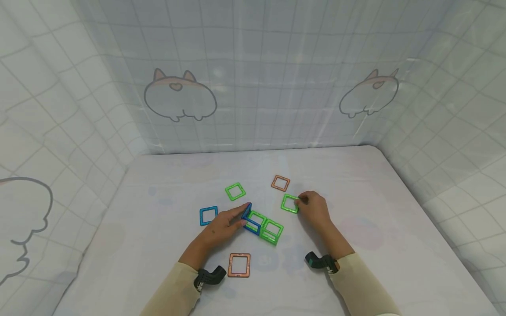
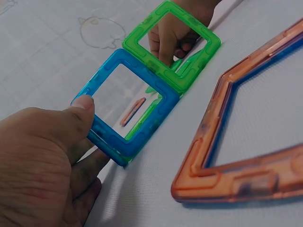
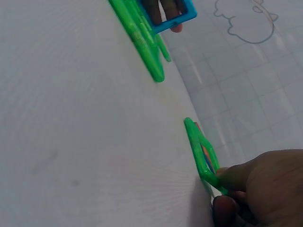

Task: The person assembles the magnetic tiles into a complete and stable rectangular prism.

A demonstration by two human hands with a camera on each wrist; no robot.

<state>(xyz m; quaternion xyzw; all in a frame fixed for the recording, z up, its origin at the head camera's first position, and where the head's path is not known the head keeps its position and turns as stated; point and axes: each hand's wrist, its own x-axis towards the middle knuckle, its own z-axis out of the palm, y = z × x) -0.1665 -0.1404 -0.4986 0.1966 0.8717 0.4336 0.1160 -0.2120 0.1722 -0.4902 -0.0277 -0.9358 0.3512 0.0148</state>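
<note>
**Frame position and grip state**

Green square frame lies right and far of the joined frames, apart from them; an orange frame lies just beyond it, slightly left. My right hand, the nearer one, pinches the green frame at its right edge; the grip is narrow. The joined frames run lengthwise from far left to near right, with green panels at the right end. My left hand holds the blue left end between thumb and fingers.

Joined squares on table, between left hand and right hand. Loose square in front, two behind, one each side.
</note>
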